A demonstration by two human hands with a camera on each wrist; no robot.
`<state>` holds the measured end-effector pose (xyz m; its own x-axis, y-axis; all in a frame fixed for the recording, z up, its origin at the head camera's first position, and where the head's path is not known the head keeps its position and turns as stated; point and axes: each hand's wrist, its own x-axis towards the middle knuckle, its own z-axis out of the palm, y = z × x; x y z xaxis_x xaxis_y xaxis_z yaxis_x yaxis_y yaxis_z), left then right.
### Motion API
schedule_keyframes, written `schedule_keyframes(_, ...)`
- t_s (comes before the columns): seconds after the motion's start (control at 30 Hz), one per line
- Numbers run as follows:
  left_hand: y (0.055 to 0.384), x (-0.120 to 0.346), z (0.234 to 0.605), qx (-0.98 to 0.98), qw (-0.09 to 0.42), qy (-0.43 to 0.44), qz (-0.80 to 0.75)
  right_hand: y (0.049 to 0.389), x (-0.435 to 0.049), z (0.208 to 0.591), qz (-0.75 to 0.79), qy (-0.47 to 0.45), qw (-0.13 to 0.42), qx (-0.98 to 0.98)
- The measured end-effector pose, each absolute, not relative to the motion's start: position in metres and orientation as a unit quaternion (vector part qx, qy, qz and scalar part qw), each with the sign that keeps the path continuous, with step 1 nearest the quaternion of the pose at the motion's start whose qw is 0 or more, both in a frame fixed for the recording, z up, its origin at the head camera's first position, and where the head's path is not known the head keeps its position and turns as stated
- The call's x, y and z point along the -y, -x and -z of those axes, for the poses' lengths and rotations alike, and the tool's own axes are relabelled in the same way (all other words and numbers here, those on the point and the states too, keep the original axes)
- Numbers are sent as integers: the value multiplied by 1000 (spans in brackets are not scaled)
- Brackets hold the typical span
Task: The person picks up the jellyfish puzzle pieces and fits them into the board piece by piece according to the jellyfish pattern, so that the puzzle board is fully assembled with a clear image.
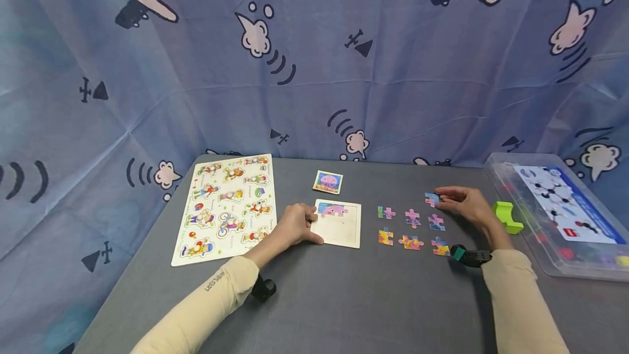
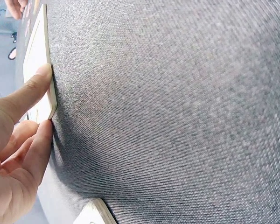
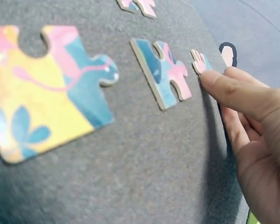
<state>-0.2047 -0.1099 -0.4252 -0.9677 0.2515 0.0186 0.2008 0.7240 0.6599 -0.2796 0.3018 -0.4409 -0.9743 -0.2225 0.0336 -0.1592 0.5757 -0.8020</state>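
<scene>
My left hand (image 1: pixel 294 226) holds the lower left corner of a square wooden puzzle board (image 1: pixel 339 234). In the left wrist view the thumb (image 2: pixel 35 86) presses on its top edge and the fingers touch its side. Joined blue and pink pieces (image 1: pixel 332 209) lie in the board's upper left. At the right, my right hand (image 1: pixel 464 204) pinches a small blue and pink jigsaw piece (image 1: pixel 432 199) by its edge, at the table surface; the fingers partly hide it. Other loose pieces, such as a yellow corner piece (image 3: pixel 42 93) and a blue-pink piece (image 3: pixel 161 72), lie nearby in rows.
A small jellyfish picture card (image 1: pixel 327 182) lies behind the board. On the left is a large picture puzzle board (image 1: pixel 228 206). A green curved block (image 1: pixel 508 218) and a clear plastic case (image 1: pixel 545 234) stand at the right. A patterned curtain (image 1: pixel 314 70) hangs behind the grey table (image 1: pixel 373 299).
</scene>
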Motion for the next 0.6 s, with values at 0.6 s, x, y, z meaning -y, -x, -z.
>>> schedule_keyframes(0.6, 205, 109, 426, -928, 39, -122, -349, 280, -305, 444, 429, 102, 27, -897)
